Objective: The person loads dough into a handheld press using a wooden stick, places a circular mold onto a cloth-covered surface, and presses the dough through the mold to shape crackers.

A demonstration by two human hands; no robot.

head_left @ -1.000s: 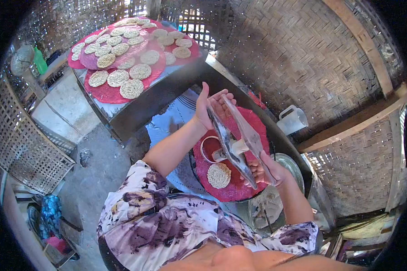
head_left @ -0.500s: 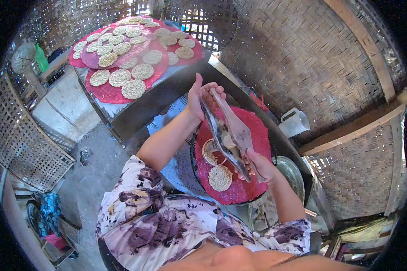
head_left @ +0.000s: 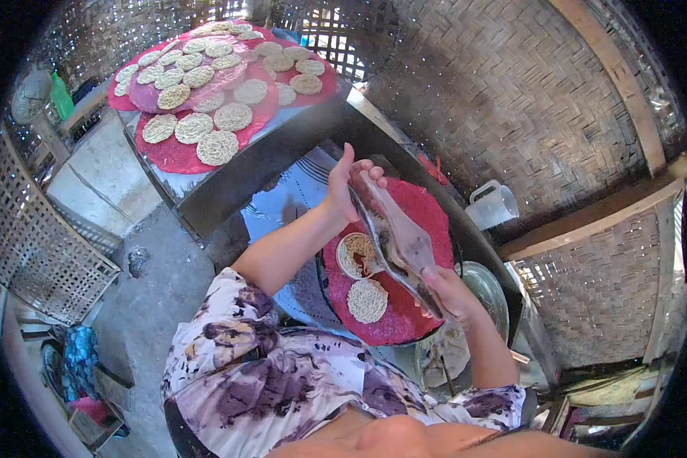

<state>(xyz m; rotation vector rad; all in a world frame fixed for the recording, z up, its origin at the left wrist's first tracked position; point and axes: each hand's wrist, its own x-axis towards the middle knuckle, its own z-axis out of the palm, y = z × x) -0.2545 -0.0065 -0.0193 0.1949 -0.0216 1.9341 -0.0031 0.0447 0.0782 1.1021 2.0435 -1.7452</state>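
Observation:
A long two-part wooden hand press slants across the view, its halves close together. My left hand wraps round its far end with the thumb up. Round its near end, my right hand is closed. Below the press lies a red round mesh mat. A pale ring on the mat has thin dough strands inside, with red mat showing through a gap. Nearer me is a flat disc of pale strands, outside the ring. The press hides part of the mat.
Many similar discs lie on red mats on a raised surface at the back left. A clear plastic jug stands by the woven wall at right. A large basin sits right of the mat. A woven panel leans at far left.
The press has shifted slightly right and its halves are closer together. More of the ring shows, with more strands in it than before. The whole view has shifted slightly.

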